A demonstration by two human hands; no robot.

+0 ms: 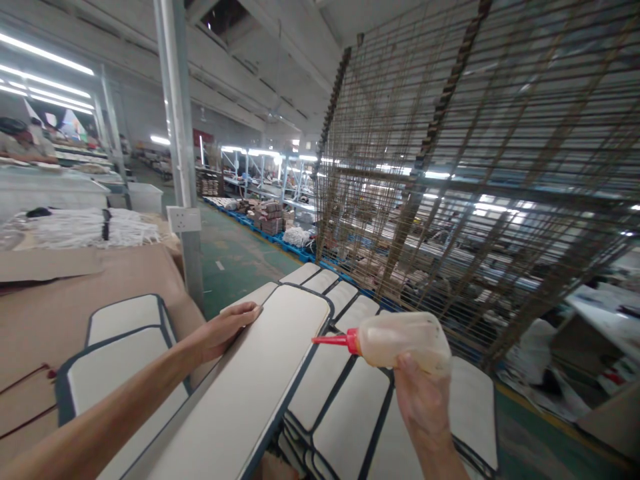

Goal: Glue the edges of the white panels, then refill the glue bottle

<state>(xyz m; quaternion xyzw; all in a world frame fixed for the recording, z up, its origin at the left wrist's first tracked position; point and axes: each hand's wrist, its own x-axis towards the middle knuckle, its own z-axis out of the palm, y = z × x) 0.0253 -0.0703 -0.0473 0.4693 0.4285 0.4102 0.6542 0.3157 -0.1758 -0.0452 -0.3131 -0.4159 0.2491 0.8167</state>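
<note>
My left hand grips the far left edge of a long white panel with dark blue edging and rounded corners. The panel is held tilted in front of me. In my right hand is a squeeze bottle, translucent and lying nearly level, with some yellowish liquid in it. Its red nozzle points left, close to the panel's right edge. Beneath and to the right lie several similar white panels with dark edging, overlapping in rows.
At left, more edged panels rest on a brown-covered table with a bundle of white strips. A metal post carries a socket box. A tall wire rack leans at right. People sit in the far left background.
</note>
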